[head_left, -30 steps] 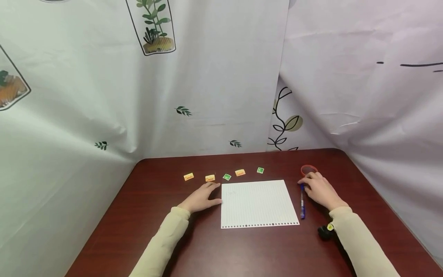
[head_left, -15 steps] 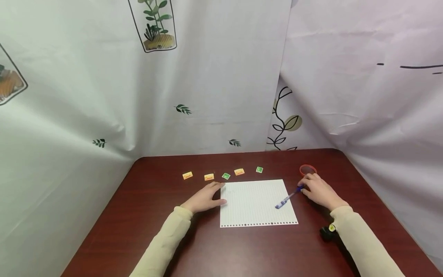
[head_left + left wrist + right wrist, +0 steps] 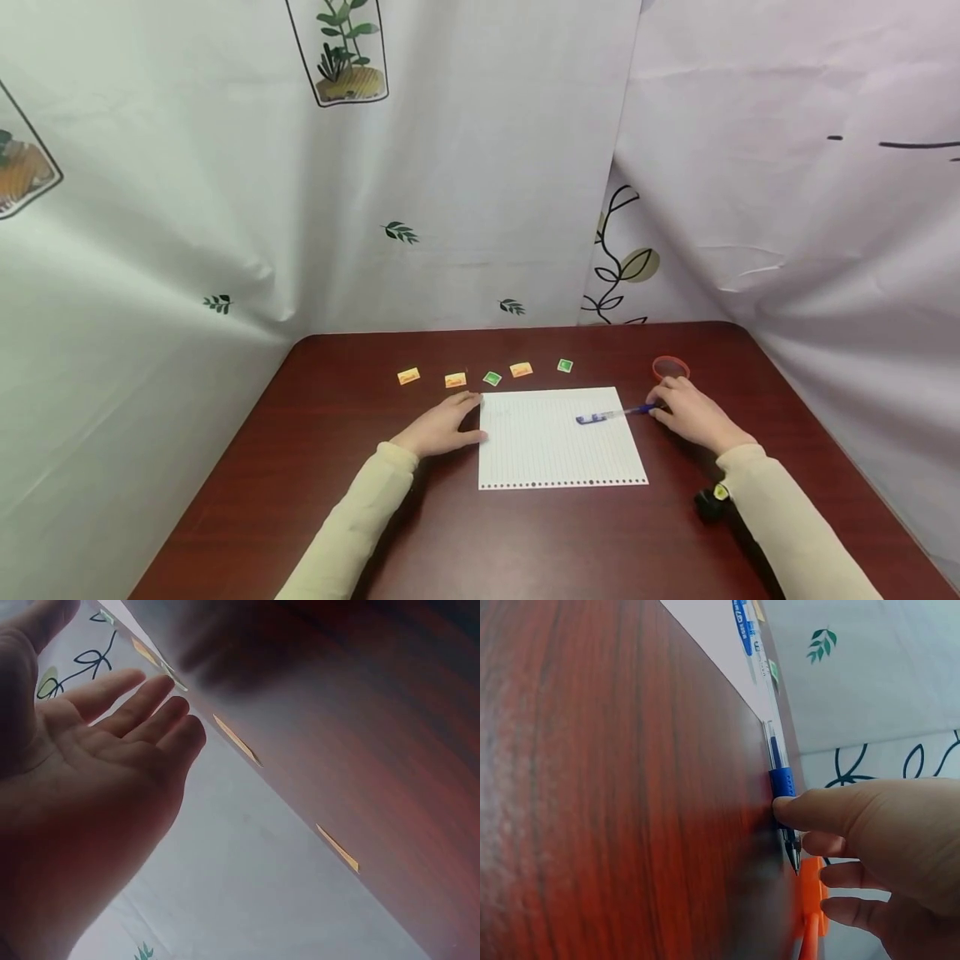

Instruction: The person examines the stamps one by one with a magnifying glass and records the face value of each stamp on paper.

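In the head view a sheet of lined paper [image 3: 558, 450] with punched holes along its near edge lies on the table. My left hand [image 3: 442, 427] rests at its left edge, thumb and fingers spread loosely; in the left wrist view that hand [image 3: 112, 742] holds nothing. My right hand [image 3: 697, 417] is just right of the sheet and pinches a blue ballpoint pen [image 3: 600, 417] near its writing tip. The right wrist view has the thumb on the pen's blue grip [image 3: 783, 784], the bare metal tip just past it. The pen's other end extends over the paper.
Beyond the sheet lie several small paper pieces, some orange-yellow [image 3: 455, 380], some green [image 3: 565, 366]. A red ring-shaped item [image 3: 670, 358] lies just beyond my right hand. Behind the dark red table [image 3: 570, 542] hangs a white printed cloth [image 3: 487, 167].
The pen, earlier lying lengthwise right of the paper, has swung round in my right hand so its far end points left across the sheet. My left hand has moved slightly onto the sheet's edge.
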Available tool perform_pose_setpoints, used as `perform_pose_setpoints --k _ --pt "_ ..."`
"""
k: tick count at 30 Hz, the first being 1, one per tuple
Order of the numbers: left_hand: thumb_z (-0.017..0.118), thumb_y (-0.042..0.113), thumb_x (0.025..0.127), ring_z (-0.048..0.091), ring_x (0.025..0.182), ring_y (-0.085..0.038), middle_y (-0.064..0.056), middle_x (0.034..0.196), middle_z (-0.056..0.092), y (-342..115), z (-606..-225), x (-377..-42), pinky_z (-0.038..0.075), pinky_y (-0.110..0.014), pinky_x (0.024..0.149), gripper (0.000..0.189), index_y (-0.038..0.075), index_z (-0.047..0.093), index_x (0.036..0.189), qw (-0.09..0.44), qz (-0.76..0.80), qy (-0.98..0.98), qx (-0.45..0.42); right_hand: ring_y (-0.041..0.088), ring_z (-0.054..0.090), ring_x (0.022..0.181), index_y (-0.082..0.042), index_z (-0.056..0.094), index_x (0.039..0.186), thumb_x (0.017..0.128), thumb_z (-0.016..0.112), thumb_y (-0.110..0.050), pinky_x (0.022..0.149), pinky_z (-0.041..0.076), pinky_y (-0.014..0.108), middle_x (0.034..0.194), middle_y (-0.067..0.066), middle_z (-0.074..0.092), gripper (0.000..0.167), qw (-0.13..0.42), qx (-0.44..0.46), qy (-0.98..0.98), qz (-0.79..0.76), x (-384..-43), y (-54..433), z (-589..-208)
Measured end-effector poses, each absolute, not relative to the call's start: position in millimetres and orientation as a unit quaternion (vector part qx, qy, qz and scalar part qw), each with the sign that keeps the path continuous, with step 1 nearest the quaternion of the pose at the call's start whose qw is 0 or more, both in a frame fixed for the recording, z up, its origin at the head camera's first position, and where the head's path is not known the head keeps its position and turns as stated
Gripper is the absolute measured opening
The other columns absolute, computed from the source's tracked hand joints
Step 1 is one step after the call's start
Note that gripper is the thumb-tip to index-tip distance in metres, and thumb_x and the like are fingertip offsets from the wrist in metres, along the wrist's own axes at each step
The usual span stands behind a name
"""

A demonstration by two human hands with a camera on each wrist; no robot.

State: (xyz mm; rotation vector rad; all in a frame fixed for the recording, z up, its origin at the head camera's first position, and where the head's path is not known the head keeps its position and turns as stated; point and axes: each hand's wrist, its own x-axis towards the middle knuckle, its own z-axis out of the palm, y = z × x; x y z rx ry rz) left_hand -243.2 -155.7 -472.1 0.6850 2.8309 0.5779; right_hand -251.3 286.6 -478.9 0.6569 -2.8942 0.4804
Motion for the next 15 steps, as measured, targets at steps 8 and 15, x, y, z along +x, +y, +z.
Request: perform_pose_setpoints --k 8,15 --pt "0.069 0.044 0.094 0.032 0.148 -0.029 -0.014 0.160 0.035 -155.1 -476.1 -244.1 0.037 -0.046 0.113 0.077 0.003 0.041 0.153 0.113 0.163 0.952 0.234 0.028 0.058 0.093 -0.004 0.072 0.095 0.089 0.076 -0.009 0.083 0.051 0.050 0.093 0.005 0.060 0.009 0.058 0.219 -0.960 0.165 -252.1 285.9 -476.0" --pt "0.068 0.045 0.095 0.033 0.148 -0.028 -0.013 0.161 0.033 -153.1 -476.2 -243.3 0.039 -0.045 0.112 0.075 0.004 0.043 0.153 0.115 0.149 0.954 0.232 0.027 0.059 0.091 -0.004 0.073 0.094 0.087 0.079 -0.010 0.082 0.052 0.050 0.092 0.004 0.062 0.011 0.055 0.236 -0.958 0.155 -253.1 284.4 -472.6"
